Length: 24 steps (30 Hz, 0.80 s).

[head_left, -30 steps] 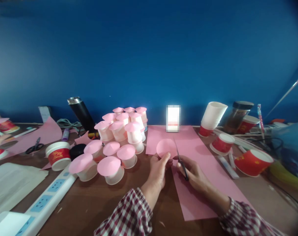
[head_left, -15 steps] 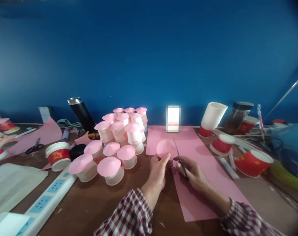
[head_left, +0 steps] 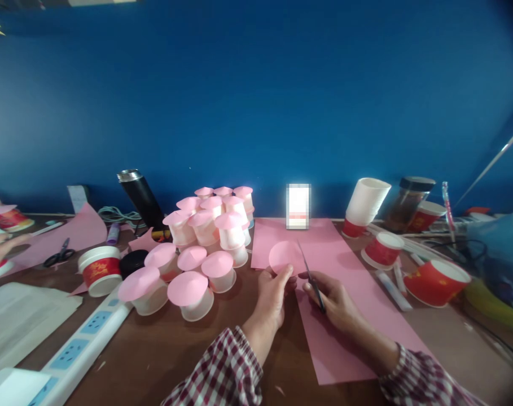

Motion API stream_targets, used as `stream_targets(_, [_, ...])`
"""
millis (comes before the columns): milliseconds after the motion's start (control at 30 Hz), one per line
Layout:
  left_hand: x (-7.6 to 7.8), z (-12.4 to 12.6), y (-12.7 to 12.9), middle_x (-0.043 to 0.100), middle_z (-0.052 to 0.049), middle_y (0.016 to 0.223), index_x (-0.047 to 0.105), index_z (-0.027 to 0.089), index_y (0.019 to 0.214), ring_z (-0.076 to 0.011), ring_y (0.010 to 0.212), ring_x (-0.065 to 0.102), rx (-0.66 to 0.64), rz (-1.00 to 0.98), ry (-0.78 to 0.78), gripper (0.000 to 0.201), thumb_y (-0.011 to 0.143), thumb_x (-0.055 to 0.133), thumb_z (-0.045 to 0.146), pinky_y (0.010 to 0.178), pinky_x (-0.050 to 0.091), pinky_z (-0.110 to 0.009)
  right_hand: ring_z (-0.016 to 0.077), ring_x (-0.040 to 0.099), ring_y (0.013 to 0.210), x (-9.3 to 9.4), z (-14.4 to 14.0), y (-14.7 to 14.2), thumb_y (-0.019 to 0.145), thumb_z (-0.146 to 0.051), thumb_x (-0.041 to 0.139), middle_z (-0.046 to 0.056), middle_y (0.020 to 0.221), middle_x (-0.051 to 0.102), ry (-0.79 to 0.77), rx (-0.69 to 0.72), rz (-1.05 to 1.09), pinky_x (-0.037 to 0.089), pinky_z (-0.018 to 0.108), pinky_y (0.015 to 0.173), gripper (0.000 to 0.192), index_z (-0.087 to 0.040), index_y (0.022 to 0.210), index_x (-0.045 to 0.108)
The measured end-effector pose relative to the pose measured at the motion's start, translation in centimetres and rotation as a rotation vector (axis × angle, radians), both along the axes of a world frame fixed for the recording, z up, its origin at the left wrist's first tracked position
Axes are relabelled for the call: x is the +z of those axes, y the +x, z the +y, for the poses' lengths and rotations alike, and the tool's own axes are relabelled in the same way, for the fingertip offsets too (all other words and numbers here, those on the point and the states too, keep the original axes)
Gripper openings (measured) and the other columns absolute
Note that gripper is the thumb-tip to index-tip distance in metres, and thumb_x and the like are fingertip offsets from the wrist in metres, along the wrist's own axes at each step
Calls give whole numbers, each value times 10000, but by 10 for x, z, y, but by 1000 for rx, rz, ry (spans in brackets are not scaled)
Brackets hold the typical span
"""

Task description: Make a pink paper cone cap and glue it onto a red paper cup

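Between the thumb and fingers of my left hand [head_left: 276,290] is a round pink paper disc [head_left: 284,256], held by its near edge. My right hand [head_left: 333,297] is closed around the dark handles of a pair of scissors [head_left: 311,276]. The blades point away from me, just right of the disc; whether they touch it I cannot tell. Under and behind both hands lie large pink paper sheets [head_left: 349,321]. To the left of my left hand stand several white cups topped with shallow pink paper cones [head_left: 187,288].
A white power strip [head_left: 80,341] runs along the left, near a red and white cup [head_left: 99,270], a black bottle [head_left: 141,197] and other scissors [head_left: 59,255]. Stacked white cups [head_left: 367,200] and red cups [head_left: 436,283] stand right. Another person's hand [head_left: 0,251] shows far left.
The whole view has shifted very slightly, with things sitting a little lower. Both hands keep nearly the same pose, with the disc and scissors still held.
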State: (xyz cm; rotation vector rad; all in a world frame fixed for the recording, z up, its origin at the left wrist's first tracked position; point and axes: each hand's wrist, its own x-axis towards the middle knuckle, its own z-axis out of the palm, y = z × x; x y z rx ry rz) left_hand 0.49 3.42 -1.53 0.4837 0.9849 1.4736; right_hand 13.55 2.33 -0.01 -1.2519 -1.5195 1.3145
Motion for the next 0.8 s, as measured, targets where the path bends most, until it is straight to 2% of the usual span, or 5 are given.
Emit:
stream_targets(167, [2, -1, 0, 601, -2, 624, 575, 131, 754, -99, 556, 577, 21, -19, -15, 309, 599, 784, 297, 549, 466, -219, 71, 384, 479, 4, 0, -1, 714, -591, 619, -31, 595, 512, 0, -10, 12, 338, 207, 445, 601, -97, 1056, 603])
stream_targets(367, [2, -1, -1, 598, 12, 605, 594, 131, 772, -86, 531, 566, 12, -28, -7, 297, 606, 779, 292, 534, 457, -206, 75, 405, 483, 5, -1, -2, 699, -579, 644, -23, 612, 532, -34, -24, 33, 352, 216, 452, 593, -108, 1058, 605])
stream_targets(800, [6, -1, -2, 586, 22, 580, 593, 128, 780, -71, 503, 543, 27, -36, -12, 290, 610, 771, 282, 501, 432, -183, 65, 379, 467, 5, -3, -4, 672, -582, 669, -52, 573, 477, -76, -43, 68, 349, 214, 442, 620, -98, 1053, 598])
